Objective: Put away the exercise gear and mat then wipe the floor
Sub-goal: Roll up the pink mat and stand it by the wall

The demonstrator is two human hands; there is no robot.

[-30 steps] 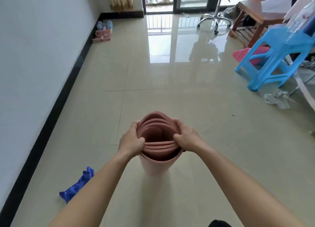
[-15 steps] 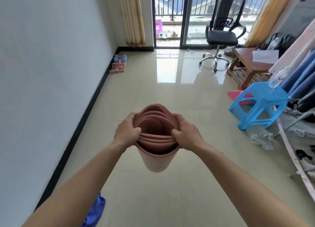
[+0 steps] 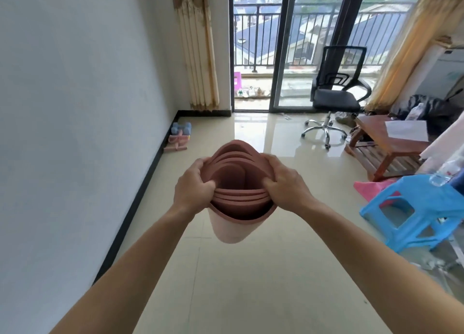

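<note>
The mat (image 3: 233, 233) is already rolled into a loose coil and lifted clear of the floor (image 3: 251, 296). It is held upright in the middle of the room, well short of the balcony door (image 3: 288, 57) and roughly in line with it. The left hand (image 3: 193, 190) and the right hand (image 3: 286, 188) grip opposite sides of the roll's open top. Their fingers (image 3: 198, 164) are curled over the rim, with the thumbs tucked inside against the layers, so both hands are closed firmly on the mat. By my reading the rolling is done and the carrying is under way, but the mat has not reached a storage spot, and I cannot tell where that spot is. Blue dumbbells (image 3: 181, 128) and a pink piece of gear (image 3: 177, 142) lie on the floor near the balcony door, off to its left against the wall. Whether that is their final place is unclear. An office chair (image 3: 336, 95) stands just in front of the door, and a blue stool (image 3: 414, 213) sits well back from it on the right. Wiping appears not yet begun, since nothing to wipe with is in view, so most of the job seems left.
</note>
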